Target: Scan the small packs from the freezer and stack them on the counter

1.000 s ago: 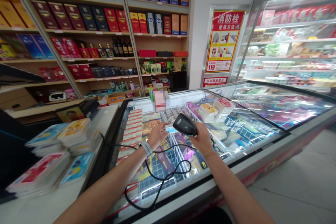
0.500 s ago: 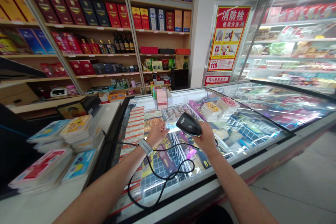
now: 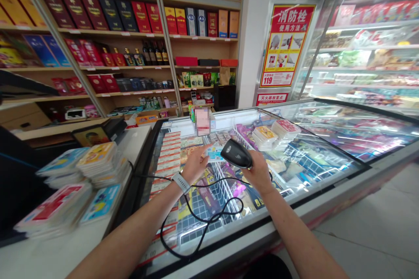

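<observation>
My right hand [image 3: 257, 170] is closed round the handle of a black barcode scanner [image 3: 236, 153], its head tilted toward the left. Just left of the scanner, my left hand [image 3: 195, 163] pinches the edge of a light blue flat packet [image 3: 214, 152], partly hidden behind the scanner head. Both hands are above the glass top of a chest freezer [image 3: 196, 235]. From the scanner a black cable [image 3: 209, 222] runs in loops over the glass. A grey-banded watch [image 3: 181, 182] is on my left wrist.
Stacked flat packets in yellow [image 3: 266, 135] and red [image 3: 285, 128] rest on the freezer at the right. More packet stacks [image 3: 54, 205] stand on the white counter [image 3: 78, 248] at left. Price labels [image 3: 168, 157] line the freezer's left side. Shelves of boxes [image 3: 111, 13] stand behind.
The blue packet shows more of its printed face now, and the bright glare on it has gone. Both hands keep nearly the same place; the view has shifted slightly.
</observation>
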### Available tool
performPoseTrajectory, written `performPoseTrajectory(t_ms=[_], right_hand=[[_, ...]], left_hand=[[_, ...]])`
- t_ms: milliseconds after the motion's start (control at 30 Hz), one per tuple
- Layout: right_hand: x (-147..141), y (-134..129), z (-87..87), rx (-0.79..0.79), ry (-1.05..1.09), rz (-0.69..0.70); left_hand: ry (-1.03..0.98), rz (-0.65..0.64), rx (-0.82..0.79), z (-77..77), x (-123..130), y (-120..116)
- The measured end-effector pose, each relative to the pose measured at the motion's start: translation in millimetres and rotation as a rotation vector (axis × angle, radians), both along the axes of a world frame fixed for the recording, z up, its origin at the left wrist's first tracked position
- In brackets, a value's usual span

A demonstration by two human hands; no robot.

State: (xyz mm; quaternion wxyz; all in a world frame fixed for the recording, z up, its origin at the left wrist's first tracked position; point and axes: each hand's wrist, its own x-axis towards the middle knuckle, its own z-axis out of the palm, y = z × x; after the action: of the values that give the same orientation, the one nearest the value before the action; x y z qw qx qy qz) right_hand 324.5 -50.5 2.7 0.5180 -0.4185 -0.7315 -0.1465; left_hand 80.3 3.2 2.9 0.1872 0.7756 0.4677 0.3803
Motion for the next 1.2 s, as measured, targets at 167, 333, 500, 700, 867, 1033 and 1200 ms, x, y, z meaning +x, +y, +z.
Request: performPoseTrajectory(t_ms=[167,333,500,700,867,1033,1200], right_hand=[[-0.4,-0.2,0.0,-0.017,0.007,-0.007],[0.1,1.0,-1.7,0.009,0.007,-0.005],[1.4,2.2,-3.1,-0.003,-0.008,-0.007],[1.4,2.5,-3.1,-0.002,-0.002,-0.009],[0.7,1.6,-0.9,0.017,0.000,-0.004],[0.2,1.8,-1.5,0.014,-0.003,-0.004],[0.5,3.3,-3.6,0.033,-0.006,0.004]], left_hand=[[0.042,0.022,0.000,0.5,-1.8,1.6],[-0.053,-0.040,-0.137,-0.9,-3.8,4.0],[0.060,0.038,-0.086,1.9,-6.3,3.3],[0.241,0.105,0.131,3.1,-7.3,1.7],[0.205,0.130,0.087,10.8,-9.2,-1.8],[0.175,0.178,0.103,21.4,-16.9,-2.2],[0.191,0.218,0.186,27.7,-22.7,0.4]])
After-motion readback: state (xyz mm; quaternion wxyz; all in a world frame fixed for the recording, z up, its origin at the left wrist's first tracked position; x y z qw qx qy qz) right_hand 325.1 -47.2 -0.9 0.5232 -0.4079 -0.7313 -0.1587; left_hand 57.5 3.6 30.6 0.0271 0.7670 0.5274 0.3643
